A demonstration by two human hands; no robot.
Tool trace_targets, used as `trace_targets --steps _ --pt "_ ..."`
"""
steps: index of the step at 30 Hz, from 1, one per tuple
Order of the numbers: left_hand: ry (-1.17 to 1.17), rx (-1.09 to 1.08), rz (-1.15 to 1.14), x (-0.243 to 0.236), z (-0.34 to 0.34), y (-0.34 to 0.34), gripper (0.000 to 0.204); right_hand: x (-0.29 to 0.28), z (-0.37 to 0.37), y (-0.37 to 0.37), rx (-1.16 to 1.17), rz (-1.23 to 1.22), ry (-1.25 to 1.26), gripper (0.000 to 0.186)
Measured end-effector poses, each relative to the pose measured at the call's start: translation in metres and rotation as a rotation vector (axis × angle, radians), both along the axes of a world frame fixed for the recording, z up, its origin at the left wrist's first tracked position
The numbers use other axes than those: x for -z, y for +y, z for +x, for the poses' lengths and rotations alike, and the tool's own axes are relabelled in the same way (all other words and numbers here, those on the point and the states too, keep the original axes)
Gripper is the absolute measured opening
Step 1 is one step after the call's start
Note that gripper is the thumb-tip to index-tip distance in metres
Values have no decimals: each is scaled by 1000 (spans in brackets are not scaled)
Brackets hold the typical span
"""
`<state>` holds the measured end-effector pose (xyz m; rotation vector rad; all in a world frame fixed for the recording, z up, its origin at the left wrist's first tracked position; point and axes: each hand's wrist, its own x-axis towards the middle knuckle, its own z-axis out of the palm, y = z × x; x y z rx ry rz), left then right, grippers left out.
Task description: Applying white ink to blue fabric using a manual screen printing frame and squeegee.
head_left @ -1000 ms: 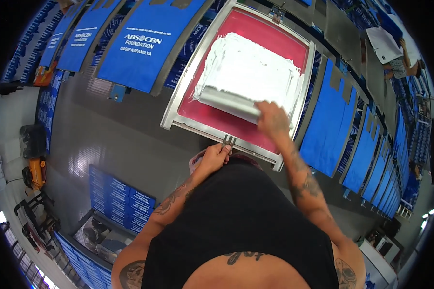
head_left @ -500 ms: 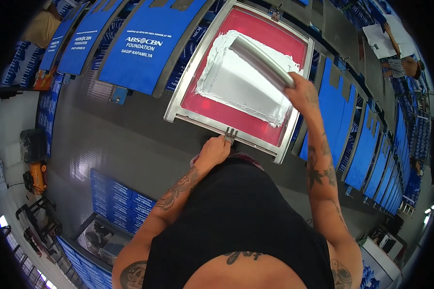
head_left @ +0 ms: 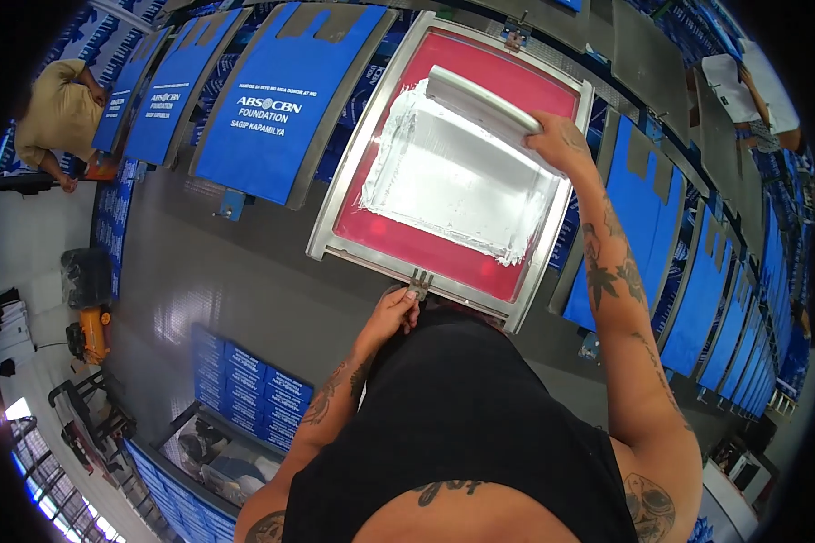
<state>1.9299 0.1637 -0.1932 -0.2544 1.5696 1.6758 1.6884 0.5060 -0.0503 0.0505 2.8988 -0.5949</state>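
Note:
My right hand (head_left: pixel 560 145) is closed around the right end of a long metal-handled squeegee (head_left: pixel 480 98), which lies slantwise across the far side of a screen-printing frame (head_left: pixel 329 213). Inside the metal frame is red mesh (head_left: pixel 362 195), with a rectangle of white ink (head_left: pixel 462 172) smeared over it, thicker along its ragged borders. At the frame's near edge, my left hand (head_left: pixel 394 312) pinches a small pronged metal bracket (head_left: pixel 418 283) between thumb and fingers. The squeegee's blade edge is hidden beneath its handle.
Blue printed fabric panels on boards (head_left: pixel 276 104) stand in a row to the left, and more panels (head_left: pixel 629 222) run along the right. Stacked blue printed pieces (head_left: pixel 254 385) lie lower left. One person (head_left: pixel 59 113) is at far left, another (head_left: pixel 770 90) at far right.
The squeegee has moved away from me to the far border of the white ink. My left hand has shifted its grip on the bracket. The view has tilted slightly.

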Motion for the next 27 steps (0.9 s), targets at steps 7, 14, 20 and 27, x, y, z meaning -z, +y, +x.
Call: trace_targets --steps 7,14,20,27 --pt "23 296 -232 -13 -48 -34 30 92 10 -28 -79 266 293 33" --pt "1496 438 -892 -96 -190 5 51 88 136 -104 -144 289 256 32" --pt "1435 698 -600 -106 -188 -16 41 38 199 -91 200 163 274 35" --pt "1359 627 -686 -67 -168 -19 36 78 215 -109 220 129 235 32"
